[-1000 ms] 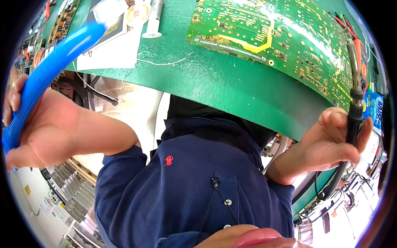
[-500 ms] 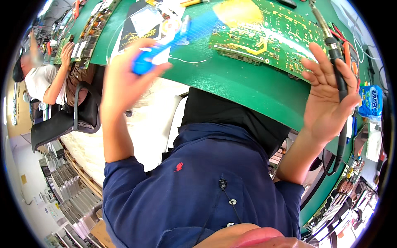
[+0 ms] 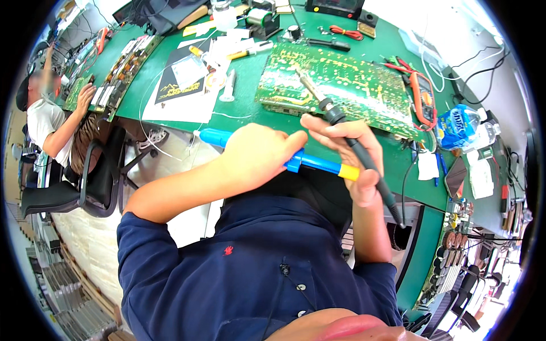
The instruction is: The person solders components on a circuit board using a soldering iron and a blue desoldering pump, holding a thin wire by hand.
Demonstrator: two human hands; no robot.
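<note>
My left hand (image 3: 253, 159) is closed around a blue solder sucker (image 3: 321, 163), held sideways in front of my lap. Its pale tip points left, and its yellow end touches the palm side of my right hand (image 3: 372, 150). That hand is also holding a soldering iron (image 3: 335, 115) between thumb and fingers. The iron's metal end slants up and left over the green circuit board (image 3: 341, 79), and its cable hangs by my right wrist. The board lies on the green bench, beyond both hands.
Left of the board are white papers (image 3: 196, 111), a clear syringe (image 3: 228, 88) and a solder spool (image 3: 261, 21). To its right lie an orange multimeter (image 3: 422, 96) and a blue packet (image 3: 455, 128). Another person (image 3: 48, 122) sits at the left beside a long board (image 3: 128, 71).
My left hand has swung the solder sucker down from the bench and turned it sideways. My right hand has moved inward with the soldering iron, meeting the sucker's yellow end.
</note>
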